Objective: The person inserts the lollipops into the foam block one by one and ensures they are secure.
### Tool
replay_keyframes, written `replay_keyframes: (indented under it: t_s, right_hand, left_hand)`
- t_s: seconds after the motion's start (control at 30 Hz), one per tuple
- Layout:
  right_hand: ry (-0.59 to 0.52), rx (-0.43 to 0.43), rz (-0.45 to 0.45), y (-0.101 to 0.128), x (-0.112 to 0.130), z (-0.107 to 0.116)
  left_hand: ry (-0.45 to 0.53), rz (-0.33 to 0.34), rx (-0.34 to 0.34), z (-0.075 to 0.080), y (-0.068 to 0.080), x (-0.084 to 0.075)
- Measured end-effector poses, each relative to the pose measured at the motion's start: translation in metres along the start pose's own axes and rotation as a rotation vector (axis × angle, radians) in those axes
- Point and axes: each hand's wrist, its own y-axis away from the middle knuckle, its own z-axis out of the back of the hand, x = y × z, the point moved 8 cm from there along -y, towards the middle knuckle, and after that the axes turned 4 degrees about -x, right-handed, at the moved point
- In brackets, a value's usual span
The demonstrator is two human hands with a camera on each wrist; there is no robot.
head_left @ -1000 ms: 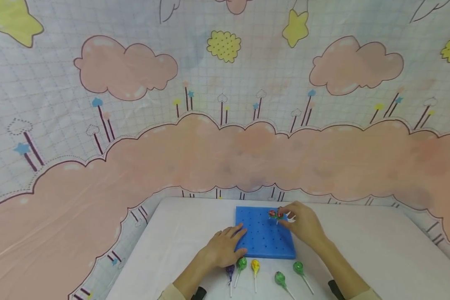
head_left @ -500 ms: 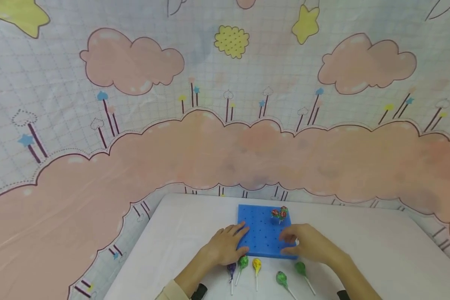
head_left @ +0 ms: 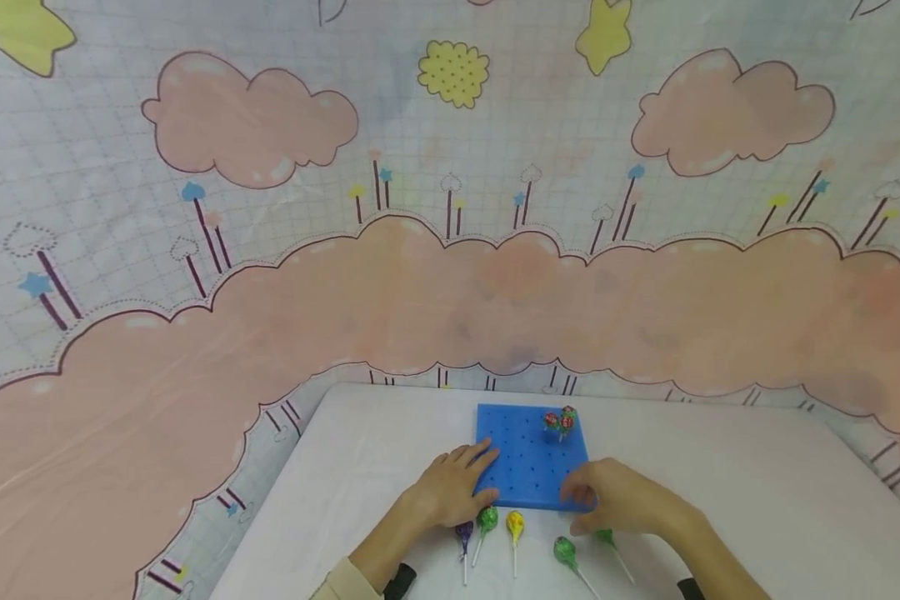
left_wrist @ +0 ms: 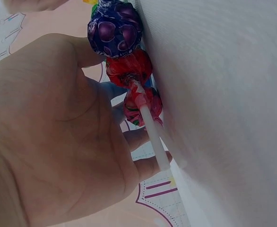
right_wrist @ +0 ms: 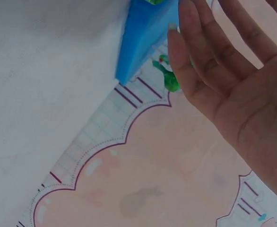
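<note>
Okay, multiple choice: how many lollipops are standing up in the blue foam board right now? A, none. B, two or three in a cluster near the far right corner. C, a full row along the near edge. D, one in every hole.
B: the head view shows a small cluster of red lollipops standing near the far right corner of the blue foam board, whose other holes are bare; the remaining lollipops lie on the table.
</note>
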Motion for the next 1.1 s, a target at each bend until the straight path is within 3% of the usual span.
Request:
replay_keyframes:
  t_s: [0.5, 1.1]
  right_hand:
    - [0.038, 0.103, -0.058, 0.000, 0.000, -0.028]
    - [0.002, 0.129, -0.004, -0.006, 0.006, -0.041]
  left_hand:
    - [0.023, 0.026, 0.007, -0.004, 0.002, 0.002]
    - [0.000, 0.019, 0.007, 0.002, 0.001, -0.001]
